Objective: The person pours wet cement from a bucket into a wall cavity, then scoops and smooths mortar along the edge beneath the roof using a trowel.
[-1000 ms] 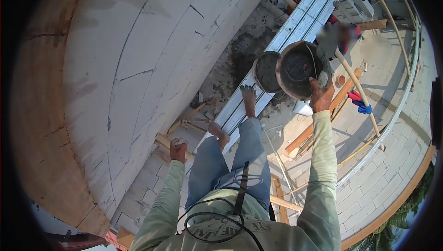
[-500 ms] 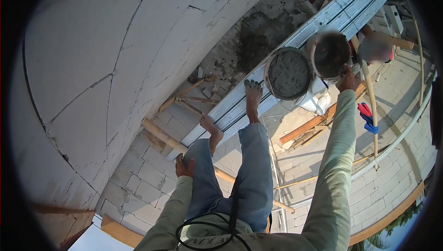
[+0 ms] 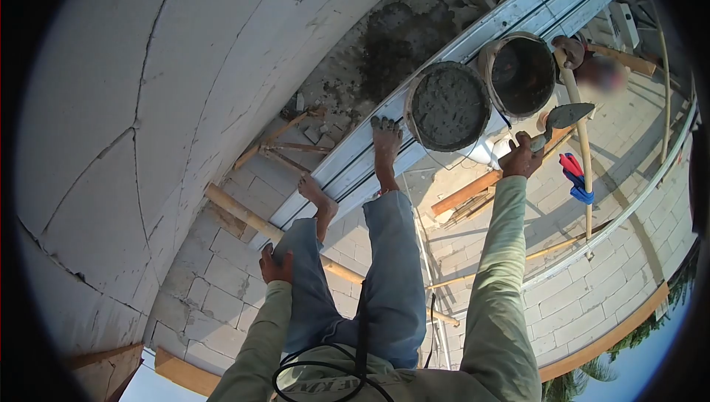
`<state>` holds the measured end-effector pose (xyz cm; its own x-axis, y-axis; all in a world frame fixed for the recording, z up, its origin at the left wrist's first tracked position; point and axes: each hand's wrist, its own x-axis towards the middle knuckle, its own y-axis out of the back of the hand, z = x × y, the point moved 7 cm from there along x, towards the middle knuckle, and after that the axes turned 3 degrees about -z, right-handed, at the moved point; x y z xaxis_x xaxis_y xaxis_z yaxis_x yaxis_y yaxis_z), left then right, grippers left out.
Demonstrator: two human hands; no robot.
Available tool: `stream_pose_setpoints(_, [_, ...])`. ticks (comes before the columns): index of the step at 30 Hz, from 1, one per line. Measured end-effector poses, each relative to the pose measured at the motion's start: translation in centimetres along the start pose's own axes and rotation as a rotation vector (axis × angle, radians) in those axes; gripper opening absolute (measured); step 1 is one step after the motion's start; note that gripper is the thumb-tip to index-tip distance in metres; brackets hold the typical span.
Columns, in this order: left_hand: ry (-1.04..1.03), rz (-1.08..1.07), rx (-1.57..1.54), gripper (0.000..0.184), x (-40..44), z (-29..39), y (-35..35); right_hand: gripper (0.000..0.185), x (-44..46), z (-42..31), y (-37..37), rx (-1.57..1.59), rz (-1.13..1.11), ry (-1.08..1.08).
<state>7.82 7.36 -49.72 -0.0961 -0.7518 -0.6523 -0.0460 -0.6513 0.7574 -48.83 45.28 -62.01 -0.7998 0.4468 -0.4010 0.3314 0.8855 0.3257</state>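
My right hand is wrapped round the handle of a trowel, whose blade points to the upper right and looks grey with mortar. Just beyond it, a bucket full of wet grey mortar stands on the metal planks. A second bucket, dark inside, touches it on the right. My left hand rests by my left knee, its fingers curled; whether anything is in them is hidden. My bare feet are on the planks.
A pale block wall rises on the left. Another person's hand is beside the dark bucket, near a bamboo pole. Red and blue cloth hangs on that pole. Wooden boards lie below.
My right hand has let go of the dark bucket, which now stands beside the mortar bucket, and holds a trowel. My left hand has lowered to my knee. The view has shifted.
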Motion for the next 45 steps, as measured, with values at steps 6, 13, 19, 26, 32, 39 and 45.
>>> stream_pose_setpoints(6, [0.043, -0.001, 0.008, 0.067, 0.5, -0.4, 0.3, 0.031, -6.7, 16.1, 4.5, -0.086, 0.015, -0.494])
stream_pose_setpoints(13, [0.011, -0.025, -0.034, 0.065, 0.5, -2.0, 0.4, 0.014, -12.0, 17.1, 1.1, 0.528, -0.052, -0.668])
stream_pose_setpoints(19, [-0.022, -0.053, -0.317, 0.066, 0.0, -1.9, 2.8, 0.016, -11.8, 8.8, -3.6, 0.84, -0.127, -0.601])
stream_pose_setpoints(26, [0.028, 0.103, -0.557, 0.065, -4.0, -11.9, 14.5, 0.011, -13.2, 7.7, -4.7, 0.636, -0.152, -0.685])
stream_pose_setpoints(32, [0.25, 0.325, -0.641, 0.059, -12.6, -33.5, 18.0, 0.016, -18.6, -0.5, 0.9, 0.484, -0.086, -0.749])
stream_pose_setpoints(39, [0.415, 0.31, -1.066, 0.065, -8.9, -29.9, 23.5, 0.014, -27.3, -4.8, 7.6, 0.421, -0.148, -0.756])
stream_pose_setpoints(45, [0.146, 0.509, -1.653, 0.079, -4.9, -21.1, 37.7, 0.028, -31.7, -6.9, 13.1, 0.409, -0.232, -0.644])
